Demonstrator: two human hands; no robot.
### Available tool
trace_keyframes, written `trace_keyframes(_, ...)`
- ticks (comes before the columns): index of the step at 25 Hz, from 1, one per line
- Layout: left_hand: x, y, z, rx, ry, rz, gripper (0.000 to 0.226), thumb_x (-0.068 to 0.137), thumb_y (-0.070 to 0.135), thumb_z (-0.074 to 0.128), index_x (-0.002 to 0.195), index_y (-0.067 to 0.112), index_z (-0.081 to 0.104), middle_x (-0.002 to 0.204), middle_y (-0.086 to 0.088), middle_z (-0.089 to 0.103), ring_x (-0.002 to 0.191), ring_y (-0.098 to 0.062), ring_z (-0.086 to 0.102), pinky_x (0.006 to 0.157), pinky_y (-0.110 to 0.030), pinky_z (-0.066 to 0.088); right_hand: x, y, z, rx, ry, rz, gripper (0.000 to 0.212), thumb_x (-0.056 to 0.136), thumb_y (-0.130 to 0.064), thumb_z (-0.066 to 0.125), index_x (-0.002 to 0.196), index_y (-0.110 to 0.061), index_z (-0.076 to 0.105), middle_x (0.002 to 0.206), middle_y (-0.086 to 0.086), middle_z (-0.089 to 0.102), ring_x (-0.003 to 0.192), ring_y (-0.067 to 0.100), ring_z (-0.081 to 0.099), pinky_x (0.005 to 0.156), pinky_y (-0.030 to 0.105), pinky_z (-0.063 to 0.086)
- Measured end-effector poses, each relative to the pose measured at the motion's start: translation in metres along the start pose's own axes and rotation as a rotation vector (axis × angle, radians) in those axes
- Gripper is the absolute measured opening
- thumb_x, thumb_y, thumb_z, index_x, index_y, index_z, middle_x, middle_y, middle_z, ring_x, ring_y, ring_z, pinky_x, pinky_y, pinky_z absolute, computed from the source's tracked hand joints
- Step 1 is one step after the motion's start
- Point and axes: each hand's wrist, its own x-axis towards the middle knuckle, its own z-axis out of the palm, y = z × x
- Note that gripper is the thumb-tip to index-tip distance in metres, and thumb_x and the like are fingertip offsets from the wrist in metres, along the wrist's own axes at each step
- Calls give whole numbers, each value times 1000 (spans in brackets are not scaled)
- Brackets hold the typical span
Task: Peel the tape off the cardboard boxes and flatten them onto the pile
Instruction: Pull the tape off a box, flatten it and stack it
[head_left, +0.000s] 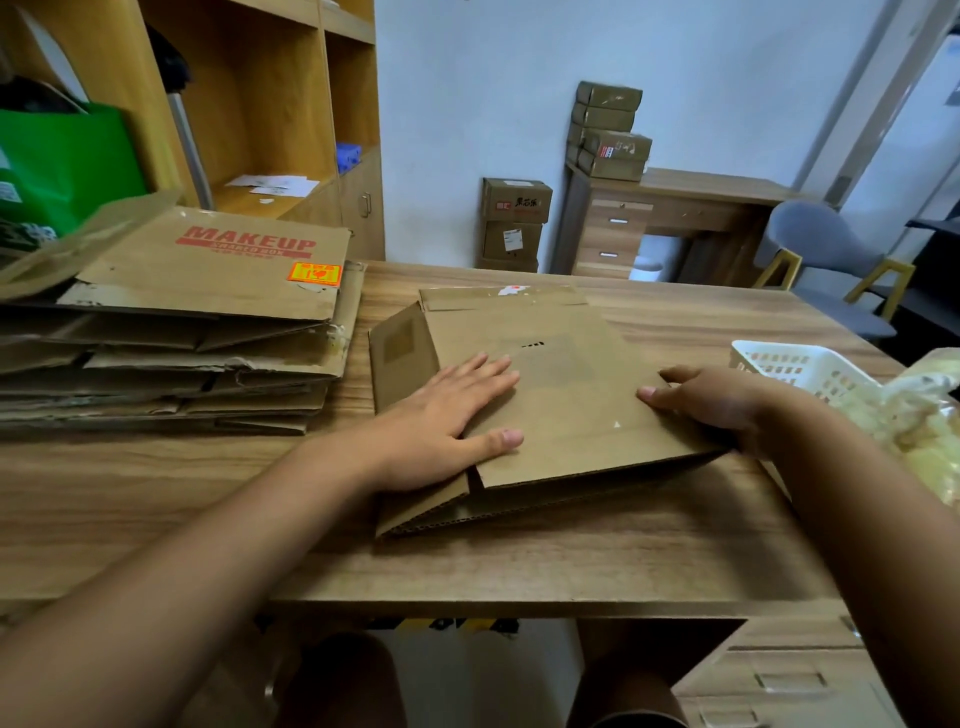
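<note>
A brown cardboard box (566, 395) lies collapsed in the middle of the wooden table (519, 561), its near flaps still slightly raised. My left hand (447, 410) presses flat on its left part with fingers spread. My right hand (711, 400) holds the box's right edge, fingers on top and bent over the edge. At the table's left stands the pile of flattened boxes (171, 332); its top sheet reads MAKEUP and carries an orange sticker. A bit of tape remains on the box's far flap (511, 291).
A white plastic basket (795, 364) and crumpled yellowish tape or plastic (914, 415) sit at the right edge. A green bag (62, 161) and wooden shelves (270, 104) stand behind the pile. Taped boxes (610, 130) are stacked on a far desk, and others (514, 223) stand on the floor.
</note>
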Motion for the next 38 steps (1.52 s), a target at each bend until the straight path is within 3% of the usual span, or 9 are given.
trace_keyframes(3,4,0,3,36,-48,-67,98,84,76,34,162,27,0,168,9,-14,150,0,-18,124,-27,-8,0,5,5,-204,92,-76,66,98,-39,63,156,-33,33,156,9,42,140,30,41,107,34,33)
trace_keyframes(7,5,-2,11,89,-116,-150,109,81,82,35,161,23,-8,166,6,-20,151,-5,-20,122,-26,-12,9,10,21,-454,112,-76,52,104,-41,46,155,-42,33,159,14,31,143,38,35,120,43,27)
trace_keyframes(12,9,-7,16,202,-194,-165,115,73,90,19,160,24,-12,167,5,-20,151,-4,-19,125,-34,-10,14,11,49,-767,121,-307,56,105,-31,33,158,-44,19,170,0,-3,156,28,-5,125,50,5)
trace_keyframes(24,6,-11,28,301,-154,-173,110,77,92,17,160,26,-12,168,6,-17,152,-3,-16,126,-34,-6,9,20,81,-771,89,-292,62,103,-61,13,160,-40,1,169,-9,-6,156,18,-5,126,47,-1)
trace_keyframes(27,-3,-12,24,273,-106,-299,119,73,96,19,159,21,-16,167,4,-19,153,-7,-15,126,-32,-5,-5,11,72,-861,118,-265,69,99,-69,19,159,-37,15,168,-3,14,154,24,16,119,51,21)
trace_keyframes(30,-12,-16,19,271,-122,-379,127,67,99,17,159,19,-16,167,3,-20,153,-9,-14,126,-33,-3,-4,1,62,-833,303,-293,57,101,-62,28,149,-32,37,150,6,42,137,32,39,107,51,39)
trace_keyframes(32,-14,-16,17,270,-139,-383,128,64,100,15,159,20,-16,166,3,-21,153,-9,-14,127,-34,-2,3,5,64,-797,358,-280,54,102,-59,29,149,-33,39,151,8,40,140,33,35,111,51,34)
trace_keyframes(35,-14,-15,17,296,-153,-377,124,68,98,17,159,20,-16,167,3,-20,153,-9,-14,127,-34,-3,15,18,71,-725,223,-241,60,103,-60,22,159,-37,19,169,1,11,156,26,5,124,51,12)
trace_keyframes(38,-16,-15,21,316,-140,-367,118,73,95,15,159,21,-15,166,4,-20,152,-8,-16,126,-33,-6,23,29,75,-673,191,-234,63,103,-59,16,161,-36,7,170,-2,-2,157,22,-5,126,49,4)
